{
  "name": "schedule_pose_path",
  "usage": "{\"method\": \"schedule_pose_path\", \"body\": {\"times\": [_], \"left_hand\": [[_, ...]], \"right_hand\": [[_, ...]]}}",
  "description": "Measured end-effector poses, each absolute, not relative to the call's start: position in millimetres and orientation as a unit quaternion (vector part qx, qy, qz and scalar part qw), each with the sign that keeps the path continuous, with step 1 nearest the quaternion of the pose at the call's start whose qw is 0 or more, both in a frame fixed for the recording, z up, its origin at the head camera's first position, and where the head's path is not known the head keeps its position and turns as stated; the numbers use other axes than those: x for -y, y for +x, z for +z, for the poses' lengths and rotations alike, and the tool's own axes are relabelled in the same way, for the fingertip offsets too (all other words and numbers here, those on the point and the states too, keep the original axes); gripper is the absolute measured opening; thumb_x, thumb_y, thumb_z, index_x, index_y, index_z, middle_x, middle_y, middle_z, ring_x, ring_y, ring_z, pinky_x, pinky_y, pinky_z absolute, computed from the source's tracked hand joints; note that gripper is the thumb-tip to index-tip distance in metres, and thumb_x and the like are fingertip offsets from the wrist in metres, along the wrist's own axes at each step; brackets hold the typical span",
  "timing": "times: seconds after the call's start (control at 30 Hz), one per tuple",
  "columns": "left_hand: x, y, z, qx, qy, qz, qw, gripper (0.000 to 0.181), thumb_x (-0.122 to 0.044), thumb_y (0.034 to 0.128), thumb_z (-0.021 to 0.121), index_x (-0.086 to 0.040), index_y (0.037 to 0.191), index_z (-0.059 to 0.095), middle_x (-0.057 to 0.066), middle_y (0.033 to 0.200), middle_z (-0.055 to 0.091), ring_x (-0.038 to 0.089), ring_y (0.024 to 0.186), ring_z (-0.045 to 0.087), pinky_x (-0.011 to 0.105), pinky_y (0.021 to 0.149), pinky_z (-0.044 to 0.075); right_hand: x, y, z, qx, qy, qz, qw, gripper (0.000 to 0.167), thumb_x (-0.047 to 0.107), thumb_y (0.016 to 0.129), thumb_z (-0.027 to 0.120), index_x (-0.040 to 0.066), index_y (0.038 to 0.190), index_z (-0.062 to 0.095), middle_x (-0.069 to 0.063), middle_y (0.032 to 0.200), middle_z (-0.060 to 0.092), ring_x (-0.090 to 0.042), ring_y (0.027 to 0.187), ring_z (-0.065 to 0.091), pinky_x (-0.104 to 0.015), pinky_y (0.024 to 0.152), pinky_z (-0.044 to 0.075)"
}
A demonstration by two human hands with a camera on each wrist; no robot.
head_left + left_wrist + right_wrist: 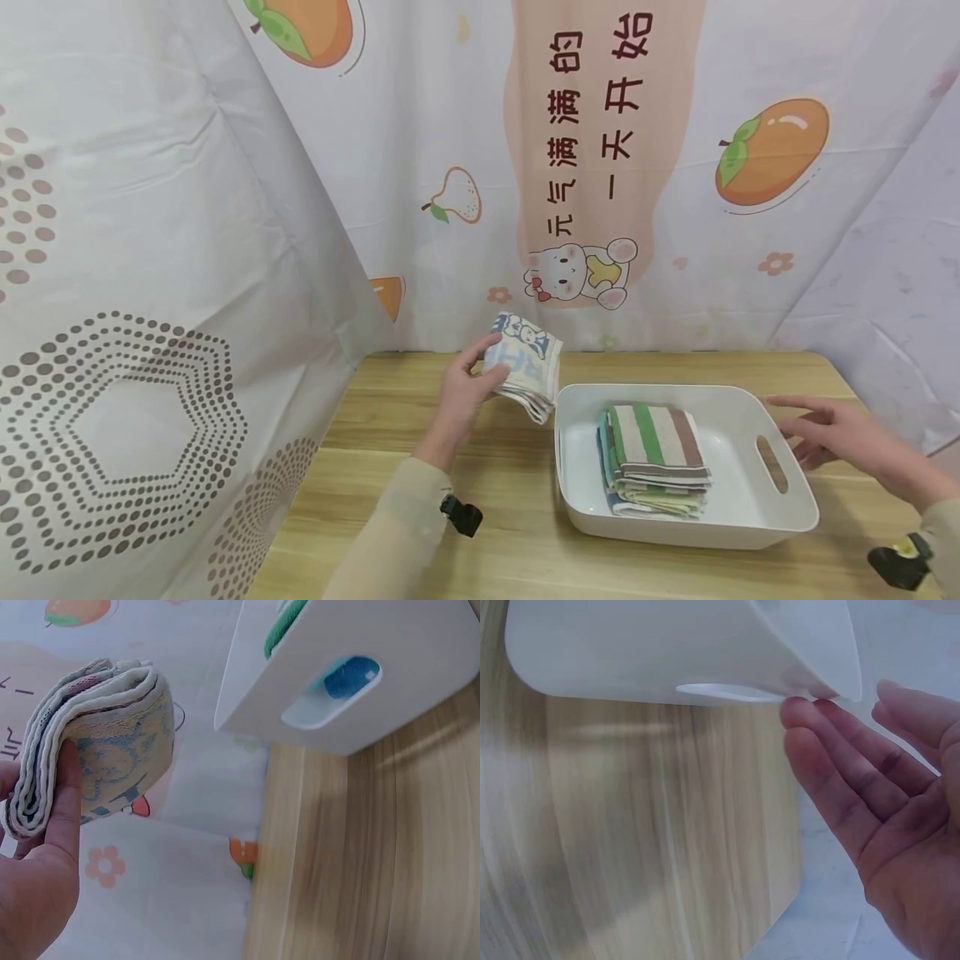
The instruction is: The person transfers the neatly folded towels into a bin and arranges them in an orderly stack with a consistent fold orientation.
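My left hand (pixel 467 392) pinches a folded towel (pixel 527 360), white with a blue and yellow print, above the table just left of a white plastic bin (pixel 738 508). In the left wrist view the same towel (pixel 124 750) shows its stacked folded layers, thumb on one side and fingers on the other. Inside the bin lies a stack of folded towels (pixel 656 446), the top one striped green, white and brown. My right hand (pixel 843 433) is beside the bin's right end, by its handle slot, fingers loosely bent and holding nothing; the right wrist view shows fingertips (pixel 802 712) close to the rim.
The bin stands on a wood-grain table (pixel 390 417). Behind the table hangs a printed curtain (pixel 465 100) with fruit drawings and writing, and another patterned curtain (pixel 150 250) hangs along the left side.
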State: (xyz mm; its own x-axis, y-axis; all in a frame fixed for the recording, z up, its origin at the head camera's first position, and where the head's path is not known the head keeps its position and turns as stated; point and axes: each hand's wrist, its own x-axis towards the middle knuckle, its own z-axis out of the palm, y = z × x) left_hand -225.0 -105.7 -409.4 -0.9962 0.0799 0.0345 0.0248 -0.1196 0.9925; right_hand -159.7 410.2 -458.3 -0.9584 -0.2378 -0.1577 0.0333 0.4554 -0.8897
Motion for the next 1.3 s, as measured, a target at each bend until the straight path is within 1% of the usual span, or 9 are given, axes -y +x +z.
{"method": "schedule_pose_path", "body": {"times": [0.17, 0.33, 0.43, 0.57, 0.67, 0.93, 1.03, 1.17, 1.3], "left_hand": [[95, -225, -407, -0.658, 0.047, 0.752, 0.020, 0.050, -0.005, 0.0904, 0.073, -0.019, 0.138, 0.065, 0.014, 0.129, 0.050, 0.018, 0.090, 0.068, 0.030, 0.081, 0.061], [85, -224, -406, -0.654, 0.050, 0.755, 0.025, 0.050, -0.005, 0.0902, 0.073, -0.021, 0.137, 0.066, 0.013, 0.128, 0.050, 0.019, 0.092, 0.069, 0.031, 0.083, 0.061], [80, -222, -405, -0.650, 0.056, 0.757, 0.025, 0.049, -0.005, 0.0902, 0.073, -0.020, 0.137, 0.066, 0.012, 0.127, 0.051, 0.019, 0.091, 0.069, 0.031, 0.082, 0.061], [73, -220, -404, -0.645, 0.069, 0.761, 0.024, 0.049, -0.005, 0.0902, 0.073, -0.019, 0.137, 0.066, 0.011, 0.127, 0.052, 0.018, 0.090, 0.069, 0.031, 0.081, 0.061], [66, -218, -403, -0.642, 0.080, 0.762, 0.025, 0.049, -0.005, 0.0903, 0.073, -0.018, 0.137, 0.066, 0.010, 0.126, 0.052, 0.018, 0.089, 0.069, 0.030, 0.080, 0.061], [50, -213, -404, -0.635, 0.117, 0.762, 0.045, 0.048, -0.008, 0.0919, 0.073, -0.020, 0.137, 0.065, 0.008, 0.127, 0.049, 0.018, 0.093, 0.067, 0.029, 0.079, 0.060], [45, -211, -405, -0.638, 0.133, 0.757, 0.057, 0.047, -0.009, 0.0926, 0.073, -0.021, 0.138, 0.064, 0.008, 0.130, 0.050, 0.018, 0.096, 0.067, 0.029, 0.081, 0.060], [41, -210, -408, -0.642, 0.159, 0.746, 0.074, 0.047, -0.010, 0.0934, 0.071, -0.021, 0.139, 0.063, 0.008, 0.131, 0.051, 0.018, 0.098, 0.067, 0.028, 0.080, 0.060], [38, -209, -411, -0.655, 0.178, 0.728, 0.097, 0.046, -0.015, 0.0953, 0.071, -0.026, 0.139, 0.063, 0.005, 0.136, 0.050, 0.019, 0.100, 0.067, 0.027, 0.082, 0.059]], "right_hand": [[-409, -161, -452, -0.860, -0.033, -0.504, 0.075, 0.039, 0.018, 0.105, 0.060, 0.056, 0.112, 0.056, 0.001, 0.093, 0.076, -0.023, 0.074, 0.074, -0.038, 0.064, 0.062], [-406, -163, -444, -0.866, -0.030, -0.496, 0.052, 0.033, 0.021, 0.105, 0.059, 0.053, 0.113, 0.057, 0.000, 0.093, 0.076, -0.021, 0.075, 0.074, -0.036, 0.064, 0.062], [-402, -163, -441, -0.872, -0.027, -0.486, 0.050, 0.026, 0.025, 0.105, 0.060, 0.039, 0.126, 0.059, -0.002, 0.097, 0.077, -0.020, 0.078, 0.074, -0.037, 0.066, 0.062], [-394, -164, -437, -0.878, -0.037, -0.474, 0.055, 0.045, 0.027, 0.106, 0.059, 0.011, 0.146, 0.049, -0.003, 0.103, 0.077, -0.021, 0.083, 0.074, -0.037, 0.069, 0.062], [-387, -166, -435, -0.877, -0.058, -0.473, 0.058, 0.053, 0.024, 0.106, 0.059, 0.003, 0.151, 0.042, -0.002, 0.105, 0.077, -0.020, 0.086, 0.075, -0.035, 0.071, 0.061], [-363, -171, -426, -0.883, -0.083, -0.453, 0.088, 0.067, 0.031, 0.107, 0.056, 0.001, 0.159, 0.027, -0.011, 0.122, 0.072, -0.018, 0.093, 0.073, -0.031, 0.077, 0.059], [-353, -172, -424, -0.881, -0.094, -0.457, 0.083, 0.068, 0.030, 0.106, 0.058, 0.003, 0.160, 0.028, -0.012, 0.125, 0.071, -0.014, 0.095, 0.072, -0.030, 0.078, 0.059], [-338, -173, -419, -0.877, -0.116, -0.461, 0.069, 0.066, 0.026, 0.106, 0.059, 0.004, 0.160, 0.028, -0.022, 0.133, 0.065, -0.007, 0.098, 0.070, -0.030, 0.078, 0.060], [-324, -172, -411, -0.883, -0.124, -0.447, 0.064, 0.069, 0.031, 0.104, 0.061, 0.010, 0.162, 0.028, -0.024, 0.141, 0.059, -0.004, 0.099, 0.069, -0.025, 0.080, 0.058]]}}
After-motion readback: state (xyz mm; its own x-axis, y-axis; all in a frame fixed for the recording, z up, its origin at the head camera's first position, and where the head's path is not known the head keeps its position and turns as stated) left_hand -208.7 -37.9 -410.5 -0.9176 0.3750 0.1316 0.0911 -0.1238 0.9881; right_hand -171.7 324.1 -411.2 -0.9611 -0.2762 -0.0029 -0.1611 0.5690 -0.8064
